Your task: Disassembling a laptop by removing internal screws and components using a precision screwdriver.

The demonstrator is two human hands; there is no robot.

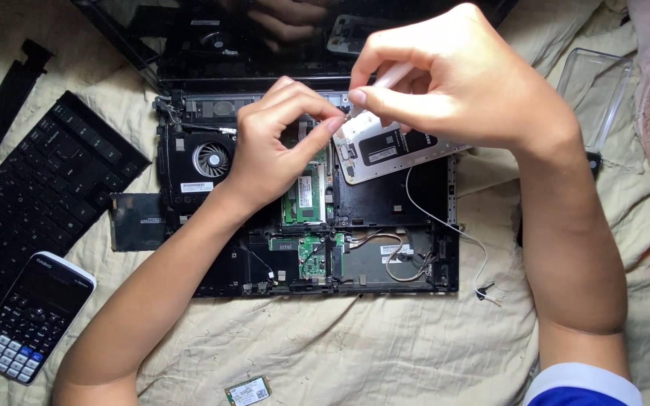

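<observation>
An opened black laptop base (415, 256) lies on a beige cloth, its fan (212, 159), green memory board (304, 197) and loose wires showing. A white phone with its back off (385, 150) rests on the base's upper right part. My left hand (276, 146) hovers over the base beside the phone's left edge, thumb and fingers pinched together; whether something small is between them I cannot tell. My right hand (445, 79) is above the phone, gripping a thin white tool (394, 74) whose tip points down at the phone's top corner.
A detached black keyboard (39, 188) and a calculator (31, 316) lie at the left. A black rectangular plate (137, 222) sits beside the base. A small green card (248, 391) lies near the bottom edge. A clear plastic case (596, 90) lies at the right. The laptop screen (189, 37) stands behind.
</observation>
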